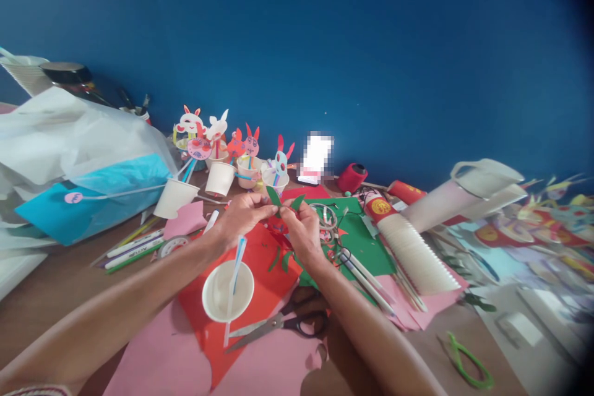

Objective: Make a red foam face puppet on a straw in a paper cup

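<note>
My left hand (245, 213) and my right hand (304, 230) meet above the red paper, fingertips pinched on a green paper cutout (273, 196) with leaf-shaped points. Whether it is one piece or two is hidden by my fingers. More green paper strips (275, 260) lie on the red paper (260, 272) below. Nearer me stands a white paper cup (227, 304) with a pale straw (239, 253) across its mouth. Beside it lie black-handled scissors (277, 322), blades parted, over red and pink paper (260, 362).
Paper cups (219, 179) with paper animal faces on straws line the back left. A plastic bag (83, 136) and markers (134, 247) lie left. Right are green paper (371, 247), a sleeve of cups (420, 253), a pitcher (440, 201) and a green pipe cleaner (468, 365).
</note>
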A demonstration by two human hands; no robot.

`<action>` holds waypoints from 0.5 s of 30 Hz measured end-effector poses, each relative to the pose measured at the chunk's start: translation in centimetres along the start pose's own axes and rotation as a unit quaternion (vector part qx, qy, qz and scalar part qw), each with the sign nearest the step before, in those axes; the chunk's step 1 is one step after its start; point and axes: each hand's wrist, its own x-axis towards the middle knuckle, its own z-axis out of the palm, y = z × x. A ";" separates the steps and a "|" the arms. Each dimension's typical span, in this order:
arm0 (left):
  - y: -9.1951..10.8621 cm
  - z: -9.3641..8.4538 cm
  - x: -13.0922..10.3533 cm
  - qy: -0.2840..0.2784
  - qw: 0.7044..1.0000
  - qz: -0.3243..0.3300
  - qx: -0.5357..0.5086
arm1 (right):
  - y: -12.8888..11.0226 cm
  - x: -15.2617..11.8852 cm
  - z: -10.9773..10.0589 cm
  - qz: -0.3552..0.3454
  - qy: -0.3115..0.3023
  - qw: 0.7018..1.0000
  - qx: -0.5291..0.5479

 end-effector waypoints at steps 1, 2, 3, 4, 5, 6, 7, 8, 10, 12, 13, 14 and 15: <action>0.0 -0.1 0.0 0.007 1.000 0.001 0.012 | 0.0 0.0 0.0 0.003 -0.002 1.000 0.003; 0.0 -0.1 0.0 0.014 1.000 0.004 0.026 | 0.0 0.0 0.0 0.004 -0.003 1.000 0.005; 0.0 -0.2 0.0 0.016 0.999 0.008 0.041 | 0.1 0.0 0.0 0.005 -0.004 1.000 0.006; 0.1 -0.2 0.0 0.014 0.998 0.013 0.054 | 0.1 0.0 0.0 0.006 -0.004 1.000 0.007; 0.1 -0.3 0.0 0.009 0.998 0.018 0.064 | 0.1 0.0 0.0 0.006 -0.004 1.000 0.008; 0.1 -0.3 0.0 0.001 0.997 0.023 0.070 | 0.1 0.0 0.0 0.007 -0.005 1.000 0.009; 0.1 -0.3 0.0 -0.005 0.997 0.026 0.073 | 0.1 0.0 0.0 0.007 -0.006 1.000 0.010; 0.1 -0.3 0.0 -0.008 0.997 0.030 0.073 | 0.0 0.0 0.0 0.009 -0.007 1.000 0.014; 0.1 -0.3 0.0 -0.005 0.997 0.036 0.070 | -0.1 0.0 0.0 0.014 -0.010 0.999 0.029; 0.0 -0.3 0.0 0.002 0.996 0.043 0.073 | -0.2 -0.1 0.0 0.019 -0.014 0.998 0.052; 0.0 -0.3 0.1 0.004 0.996 0.047 0.075 | -0.2 -0.1 0.0 0.022 -0.019 0.997 0.065; 0.0 -0.3 0.1 0.006 0.996 0.051 0.078 | -0.2 -0.1 0.1 0.024 -0.024 0.996 0.079; 0.0 -0.3 0.1 0.005 0.995 0.055 0.082 | -0.2 -0.1 0.1 0.025 -0.029 0.995 0.091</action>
